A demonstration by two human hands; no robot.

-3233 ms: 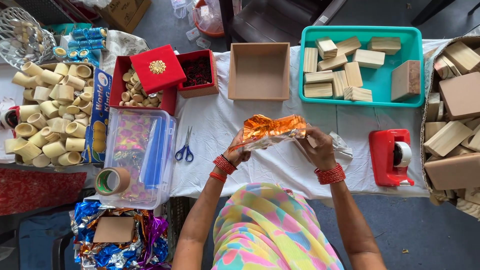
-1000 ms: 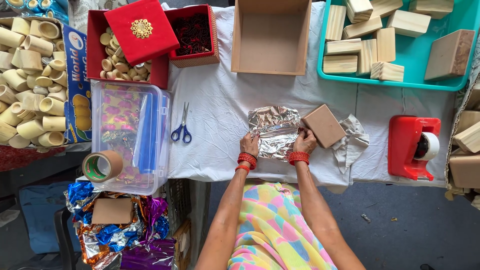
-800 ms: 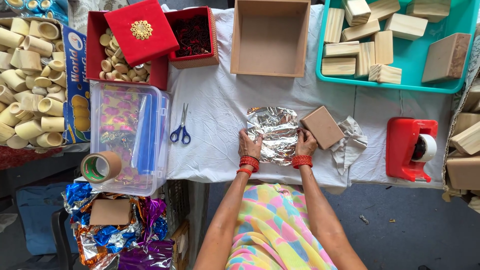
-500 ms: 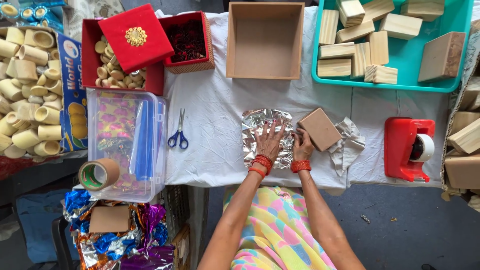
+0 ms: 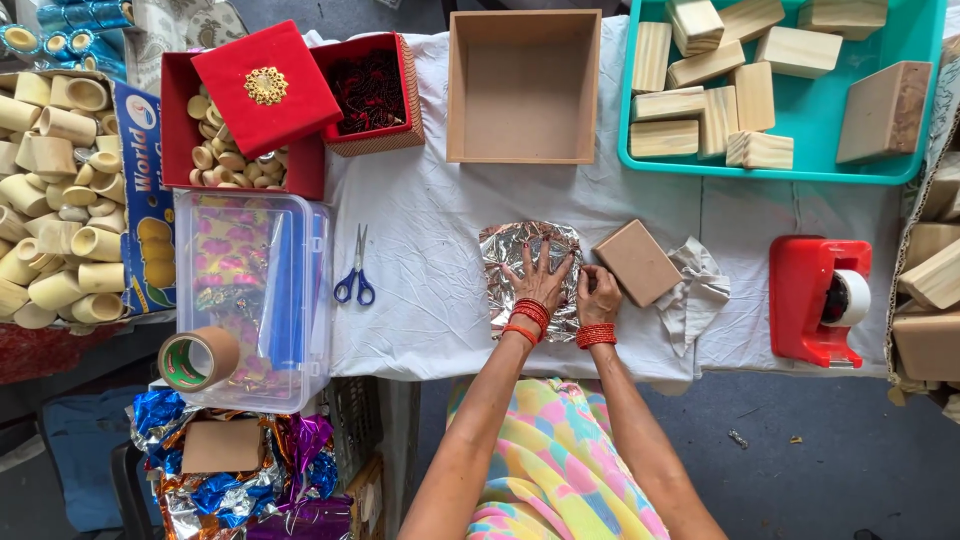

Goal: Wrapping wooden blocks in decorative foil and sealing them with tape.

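- Looking down from the head view, the left hand [image 5: 538, 278] lies flat, fingers spread, on a crinkled silver foil sheet [image 5: 530, 275]; it grips nothing and only presses the sheet to the white tablecloth [image 5: 430, 240].
- The right hand [image 5: 598, 295] rests at the foil's right edge with fingers curled, pinching or pressing that edge; which of the two cannot be told. It sits just beside a small brown square box [image 5: 637, 262], apart from it or barely touching.
- The foil lies near the table's front edge, between blue-handled scissors [image 5: 353, 270] on its left and the brown box on its right.
- For a good result, the flat palm should smooth outward from the centre, so creases leave the sheet without tearing it.
- The curled hand should anchor its edge, so the sheet does not slide.
- A red tape dispenser [image 5: 815, 300] and a grey cloth [image 5: 700, 290] lie further right.
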